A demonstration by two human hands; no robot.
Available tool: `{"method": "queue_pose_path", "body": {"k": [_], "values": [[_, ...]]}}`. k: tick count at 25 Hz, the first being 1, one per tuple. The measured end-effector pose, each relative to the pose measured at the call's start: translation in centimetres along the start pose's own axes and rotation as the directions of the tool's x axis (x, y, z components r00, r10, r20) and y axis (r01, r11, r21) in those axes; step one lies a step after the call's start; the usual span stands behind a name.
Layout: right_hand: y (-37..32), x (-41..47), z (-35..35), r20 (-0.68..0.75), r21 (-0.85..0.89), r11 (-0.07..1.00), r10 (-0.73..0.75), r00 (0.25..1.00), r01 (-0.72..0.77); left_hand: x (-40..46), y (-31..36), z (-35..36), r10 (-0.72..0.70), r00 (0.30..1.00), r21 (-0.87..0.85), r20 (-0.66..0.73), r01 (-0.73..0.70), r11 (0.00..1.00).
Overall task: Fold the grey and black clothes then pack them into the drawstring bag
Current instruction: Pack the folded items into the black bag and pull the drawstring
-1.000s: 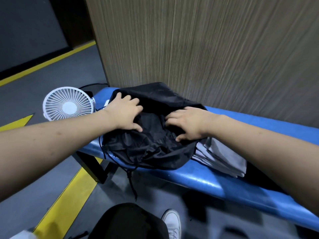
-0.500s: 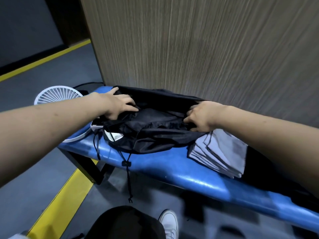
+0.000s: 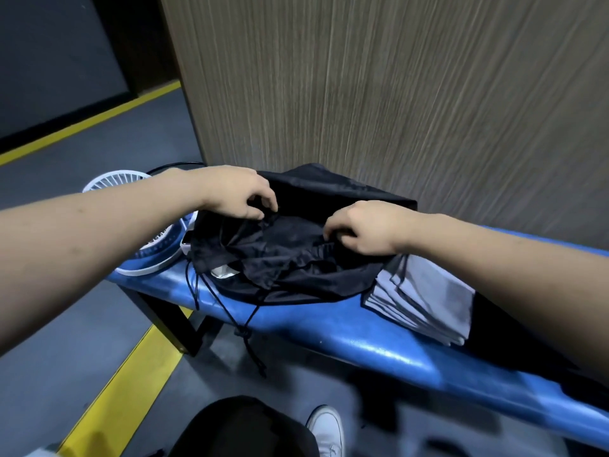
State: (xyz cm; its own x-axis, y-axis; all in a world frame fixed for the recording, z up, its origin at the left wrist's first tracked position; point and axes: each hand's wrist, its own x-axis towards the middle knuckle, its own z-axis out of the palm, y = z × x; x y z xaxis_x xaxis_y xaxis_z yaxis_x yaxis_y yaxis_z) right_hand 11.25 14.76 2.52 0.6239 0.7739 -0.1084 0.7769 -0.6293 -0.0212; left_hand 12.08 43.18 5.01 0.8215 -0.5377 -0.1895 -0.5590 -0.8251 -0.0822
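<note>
Bag (image 3: 296,258) rim pinched between fingers (image 3: 263,206).

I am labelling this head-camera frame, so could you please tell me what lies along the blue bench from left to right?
White fan → left hand → black drawstring bag → right hand → folded grey clothes.
</note>
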Motion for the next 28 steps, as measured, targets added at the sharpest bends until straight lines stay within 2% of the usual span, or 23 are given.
{"method": "queue_pose_path", "body": {"k": [3,6,11,15,18,20,23,28], "values": [[-0.7,-0.3,0.2,-0.023,-0.023,0.998,-0.053,0.998,0.053,-0.8,1.7,-0.3,0.028,0.998,0.011,-0.064,-0.027,1.0],[-0.8,-1.6,-0.3,-0.053,-0.003,0.999,-0.047,0.998,0.046,-1.3,3.5,-0.6,0.039,0.995,0.004,-0.092,-0.039,0.999],[-0.3,-7.0,-3.0,-0.204,0.024,1.0,0.011,0.979,-0.006,-2.9,8.4,-1.5,0.081,0.969,-0.021,-0.232,-0.089,0.996],[0.8,-12.4,-3.4,-0.227,0.05,0.993,0.113,0.967,-0.104,-3.7,14.6,-1.3,0.253,0.865,0.115,-0.434,-0.225,0.968],[1.4,-14.7,-2.6,-0.071,-0.068,0.972,0.222,0.973,-0.227,-2.8,19.1,-0.3,0.329,0.813,0.164,-0.481,-0.285,0.944],[1.8,-15.0,-2.0,0.063,-0.15,0.944,0.306,0.95,-0.294,-2.0,21.5,1.1,0.358,0.805,0.19,-0.473,-0.304,0.933],[2.6,-13.9,-1.2,0.187,-0.113,0.914,0.405,0.895,-0.39,-0.5,23.2,3.3,0.359,0.839,0.239,-0.409,-0.281,0.929],[2.9,-11.5,1.3,0.348,-0.118,0.896,0.442,0.827,-0.429,0.8,23.4,5.7,0.333,0.857,0.235,-0.393,-0.257,0.938]]}}
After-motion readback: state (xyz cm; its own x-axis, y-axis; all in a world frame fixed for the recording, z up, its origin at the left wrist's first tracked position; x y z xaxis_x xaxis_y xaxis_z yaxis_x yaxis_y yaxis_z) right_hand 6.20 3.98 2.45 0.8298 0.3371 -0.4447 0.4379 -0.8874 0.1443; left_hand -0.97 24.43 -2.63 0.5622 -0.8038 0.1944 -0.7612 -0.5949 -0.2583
